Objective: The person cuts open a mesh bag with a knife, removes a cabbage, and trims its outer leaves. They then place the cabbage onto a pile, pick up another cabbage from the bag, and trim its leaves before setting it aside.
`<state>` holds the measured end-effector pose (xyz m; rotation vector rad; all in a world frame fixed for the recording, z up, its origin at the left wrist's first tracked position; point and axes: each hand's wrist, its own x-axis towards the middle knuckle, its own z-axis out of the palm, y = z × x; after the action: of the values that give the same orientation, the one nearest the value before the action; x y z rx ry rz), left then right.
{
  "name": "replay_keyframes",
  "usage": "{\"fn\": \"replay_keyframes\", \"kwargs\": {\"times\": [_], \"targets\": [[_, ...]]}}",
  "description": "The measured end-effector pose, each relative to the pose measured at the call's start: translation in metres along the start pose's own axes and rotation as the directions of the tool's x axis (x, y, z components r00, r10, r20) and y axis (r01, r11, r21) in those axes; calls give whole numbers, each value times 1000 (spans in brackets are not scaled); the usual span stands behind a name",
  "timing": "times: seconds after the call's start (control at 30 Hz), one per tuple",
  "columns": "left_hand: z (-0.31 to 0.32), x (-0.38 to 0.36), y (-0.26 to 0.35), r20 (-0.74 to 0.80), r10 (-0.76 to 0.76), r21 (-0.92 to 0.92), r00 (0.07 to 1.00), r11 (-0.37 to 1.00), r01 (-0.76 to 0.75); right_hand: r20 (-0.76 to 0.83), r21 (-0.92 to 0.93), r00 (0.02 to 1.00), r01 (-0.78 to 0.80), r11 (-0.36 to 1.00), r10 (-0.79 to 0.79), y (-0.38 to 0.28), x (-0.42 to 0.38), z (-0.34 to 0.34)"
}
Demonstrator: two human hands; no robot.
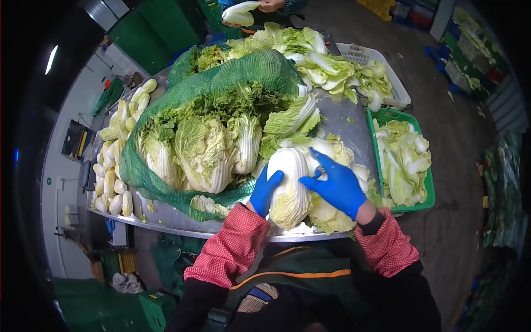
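Blue gloves cover both my hands. My left hand [265, 192] is wrapped round the left side of a pale cabbage head [290, 188] near the table's front edge. Just right of that cabbage, my right hand [336, 182] has its fingers apart, the fingertips close to its side and over loose leaves; nothing is seen in its grip. Under and beside the right hand lie loose outer leaves [330, 213]. To the left, a green mesh bag [243, 69] lies open with several leafy cabbages [204, 152] in it.
Trimmed cabbages [115, 160] are piled at the table's left. A green crate [429, 182] and a white basket [402, 88], both with leaves, stand at the right. Across the metal table [343, 119], beyond a leaf heap [326, 66], another person's hand [271, 5] is near a cabbage.
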<state>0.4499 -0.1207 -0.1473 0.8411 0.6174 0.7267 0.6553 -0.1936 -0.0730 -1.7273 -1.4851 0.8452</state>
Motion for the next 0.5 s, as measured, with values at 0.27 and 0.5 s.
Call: {"fn": "replay_keyframes", "kwargs": {"times": [0.27,0.5], "targets": [[13,4,1,-17,290,555,957,799,-232,-3,-113,997,72,991,-73,3,2,18],[14,4,-5,-24,293,639,956,740,-211,-59,-167,998,-7,986,-3,12,1,31]]}}
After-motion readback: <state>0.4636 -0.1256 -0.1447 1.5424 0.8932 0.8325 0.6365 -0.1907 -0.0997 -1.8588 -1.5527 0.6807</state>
